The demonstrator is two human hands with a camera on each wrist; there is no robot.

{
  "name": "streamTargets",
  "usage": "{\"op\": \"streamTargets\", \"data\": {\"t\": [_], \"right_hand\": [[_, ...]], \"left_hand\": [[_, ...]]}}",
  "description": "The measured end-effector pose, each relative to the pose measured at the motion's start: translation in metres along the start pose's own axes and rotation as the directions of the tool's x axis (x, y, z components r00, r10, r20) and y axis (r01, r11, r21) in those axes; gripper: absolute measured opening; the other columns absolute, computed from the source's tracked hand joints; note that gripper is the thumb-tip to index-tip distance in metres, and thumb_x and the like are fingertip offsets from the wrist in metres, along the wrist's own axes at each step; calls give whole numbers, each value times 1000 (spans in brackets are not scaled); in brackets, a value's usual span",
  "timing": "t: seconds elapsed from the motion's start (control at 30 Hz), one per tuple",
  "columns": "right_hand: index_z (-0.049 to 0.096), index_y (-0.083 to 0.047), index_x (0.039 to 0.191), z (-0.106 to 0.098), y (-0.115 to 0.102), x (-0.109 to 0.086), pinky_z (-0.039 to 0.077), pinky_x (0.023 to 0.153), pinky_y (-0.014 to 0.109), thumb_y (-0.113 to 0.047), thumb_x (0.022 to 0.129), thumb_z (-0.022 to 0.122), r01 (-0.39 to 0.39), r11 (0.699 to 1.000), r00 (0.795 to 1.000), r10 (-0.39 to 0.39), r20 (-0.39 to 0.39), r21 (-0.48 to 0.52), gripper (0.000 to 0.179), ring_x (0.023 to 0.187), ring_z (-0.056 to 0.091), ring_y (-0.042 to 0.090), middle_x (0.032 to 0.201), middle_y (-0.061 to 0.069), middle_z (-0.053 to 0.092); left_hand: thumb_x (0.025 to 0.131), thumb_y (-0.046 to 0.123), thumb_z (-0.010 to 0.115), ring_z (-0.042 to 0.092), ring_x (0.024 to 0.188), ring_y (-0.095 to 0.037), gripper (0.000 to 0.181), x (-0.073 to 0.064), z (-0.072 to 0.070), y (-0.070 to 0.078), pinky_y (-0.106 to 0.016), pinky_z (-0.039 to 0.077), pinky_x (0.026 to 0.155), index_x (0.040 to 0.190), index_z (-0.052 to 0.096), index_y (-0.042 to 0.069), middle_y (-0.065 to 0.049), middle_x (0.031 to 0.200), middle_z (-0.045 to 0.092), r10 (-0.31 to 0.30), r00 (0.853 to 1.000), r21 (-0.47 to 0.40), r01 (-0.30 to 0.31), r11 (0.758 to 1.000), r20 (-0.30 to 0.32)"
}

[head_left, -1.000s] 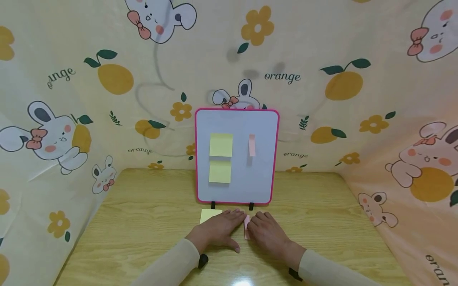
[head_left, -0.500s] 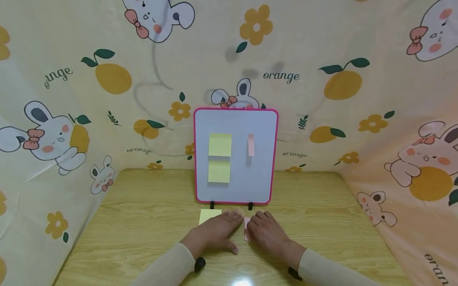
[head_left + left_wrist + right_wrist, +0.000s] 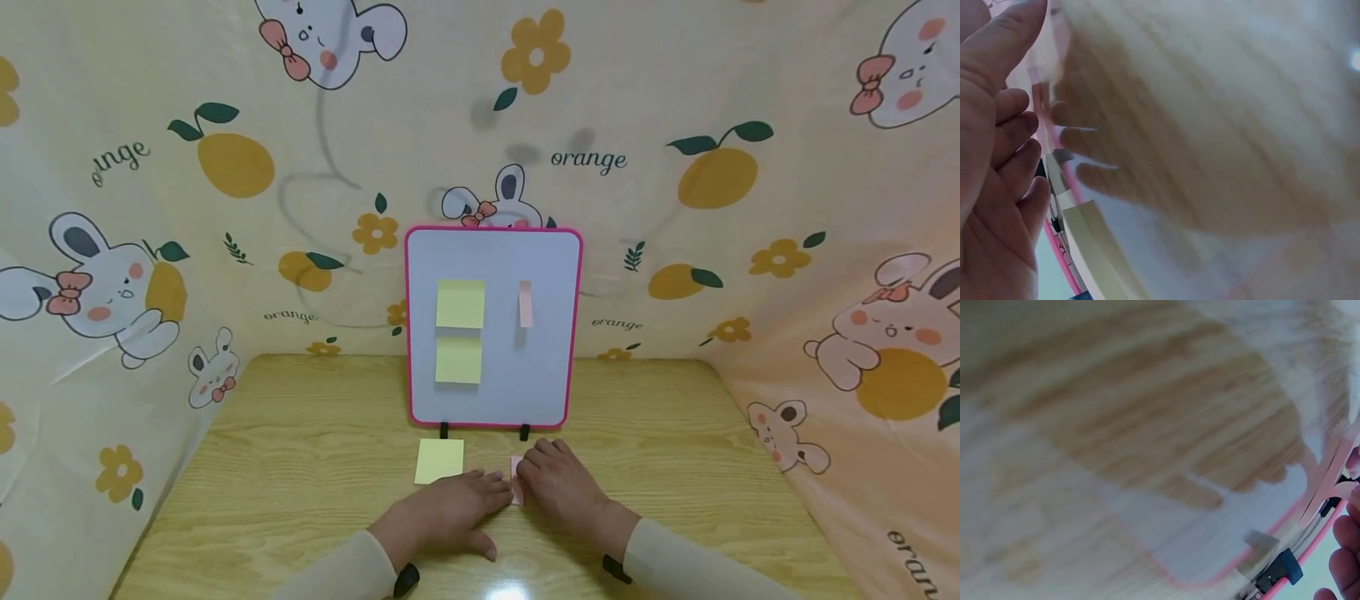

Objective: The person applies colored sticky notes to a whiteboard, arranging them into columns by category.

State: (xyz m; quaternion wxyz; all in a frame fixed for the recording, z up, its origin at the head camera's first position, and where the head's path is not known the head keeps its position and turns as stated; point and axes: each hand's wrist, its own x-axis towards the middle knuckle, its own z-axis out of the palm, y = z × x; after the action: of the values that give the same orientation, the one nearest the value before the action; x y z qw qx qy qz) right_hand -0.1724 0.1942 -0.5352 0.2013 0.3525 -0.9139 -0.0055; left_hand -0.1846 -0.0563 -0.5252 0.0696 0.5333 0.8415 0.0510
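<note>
A narrow pad of pink sticky notes lies on the wooden table, between both hands. My right hand has its fingers curled at the pad's right edge. In the right wrist view, a pink note bends up from the pad to those fingertips, pinched there. Palm down, my left hand has its fingers extended, their tips at the pad's left side near its lower end. Beyond the left hand lies a square yellow sticky note pad.
Behind the pads stands a whiteboard with a pink frame on black feet. Two yellow notes are stuck on its left half and one pink note on its right. Patterned cloth hangs around the table.
My left hand has slid back toward me, uncovering the yellow pad, and its fingertips have come down along the pink pad. My right hand has stayed nearly in place.
</note>
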Motion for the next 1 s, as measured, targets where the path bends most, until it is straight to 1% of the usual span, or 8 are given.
{"op": "streamTargets", "data": {"t": [0.17, 0.33, 0.43, 0.6, 0.67, 0.77, 0.87, 1.0], "right_hand": [[66, -18, 91, 2, 1, 1, 48, 81, 35, -15, 92, 75, 7, 1000, 1000, -7, 19, -7, 10, 92, 56, 16, 91, -5, 67], [67, -18, 92, 2, 3, 0, 48, 80, 35, -15, 89, 79, 7, 1000, 999, -7, 31, -13, 12, 92, 56, 16, 92, -5, 67], [67, -19, 92, 2, 4, -1, 48, 80, 34, -17, 90, 79, -2, 1000, 1000, 2, 25, 9, 12, 92, 55, 15, 91, -7, 67], [67, -21, 92, 1, 3, -1, 46, 78, 32, -23, 96, 76, -9, 999, 1000, 9, 4, 42, 10, 90, 55, 14, 89, -9, 65], [67, -21, 91, 1, 3, 0, 46, 77, 32, -22, 96, 77, -7, 999, 1000, 7, -10, 43, 11, 89, 55, 14, 88, -8, 65], [67, -20, 92, 2, 3, 0, 45, 77, 32, -21, 95, 78, -5, 999, 1000, 5, -19, 34, 11, 89, 55, 15, 89, -7, 65], [69, -19, 94, 1, 4, 1, 47, 79, 33, -21, 96, 76, -15, 1000, 1000, 15, -5, 27, 8, 90, 55, 15, 90, -7, 66], [70, -17, 99, 0, 7, 3, 49, 83, 35, -19, 96, 74, -52, 998, 998, 51, 30, 27, 5, 94, 56, 17, 95, -5, 67]], "left_hand": [[97, 67, 58, 38, 156, -21, 84, 1, 2, 2, -36, 34, 129, 161, 45, 14, -4, 168, 41, 15, 1000, 31, -15, 999, 0], [97, 67, 58, 40, 155, -23, 84, 2, 2, 2, -37, 35, 128, 161, 45, 13, -5, 168, 41, 37, 999, 84, -35, 996, -21], [97, 67, 58, 42, 154, -22, 83, 3, 4, 2, -36, 36, 128, 160, 47, 14, -5, 168, 42, 52, 998, 105, -47, 993, -41], [98, 67, 55, 39, 155, -16, 82, 5, 7, 2, -35, 37, 127, 160, 47, 14, -3, 169, 40, 75, 996, 108, -68, 992, -55], [99, 67, 54, 38, 156, -15, 82, 5, 8, 2, -34, 36, 127, 161, 45, 15, -2, 170, 38, 71, 996, 104, -66, 992, -49], [99, 67, 54, 39, 155, -16, 82, 5, 9, 3, -34, 37, 127, 162, 44, 15, -2, 170, 37, 57, 998, 90, -53, 995, -33], [98, 67, 56, 43, 153, -19, 82, 5, 10, 4, -33, 38, 126, 162, 45, 16, -2, 169, 39, 42, 999, 68, -40, 997, -24], [98, 68, 57, 46, 151, -21, 81, 4, 10, 4, -31, 40, 124, 160, 47, 17, -1, 169, 41, 31, 999, 54, -30, 998, -16]]}}
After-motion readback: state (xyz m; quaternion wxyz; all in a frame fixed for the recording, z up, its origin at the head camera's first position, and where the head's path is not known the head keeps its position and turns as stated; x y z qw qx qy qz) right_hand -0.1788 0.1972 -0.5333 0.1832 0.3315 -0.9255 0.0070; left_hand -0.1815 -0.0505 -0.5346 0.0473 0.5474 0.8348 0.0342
